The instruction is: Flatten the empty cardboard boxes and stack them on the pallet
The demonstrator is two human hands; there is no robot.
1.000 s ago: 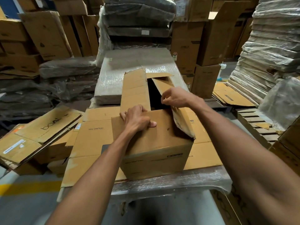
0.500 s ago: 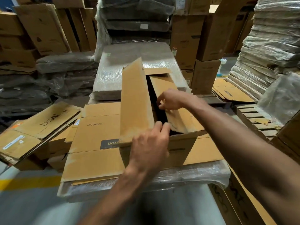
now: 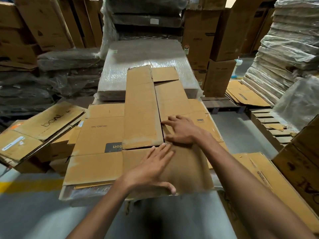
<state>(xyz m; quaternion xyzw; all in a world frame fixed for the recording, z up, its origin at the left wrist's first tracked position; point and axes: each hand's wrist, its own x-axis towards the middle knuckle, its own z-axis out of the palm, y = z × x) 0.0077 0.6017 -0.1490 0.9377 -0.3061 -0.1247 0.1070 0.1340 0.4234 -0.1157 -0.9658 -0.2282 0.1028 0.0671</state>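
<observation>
The long brown flattened cardboard box (image 3: 141, 109) lies on the near film-wrapped stack of flat cardboard sheets (image 3: 98, 135). Its far end reaches over a second wrapped bundle (image 3: 138, 54). The left hand (image 3: 151, 168) and right hand (image 3: 181, 130) press on it palm-down, fingers spread wide, gripping nothing.

Risk: creased flaps may spring up once pressure is released, and the bridging far end may sag or slide.

The upright brown cartons (image 3: 217, 76) at far right do not show their contents.
</observation>
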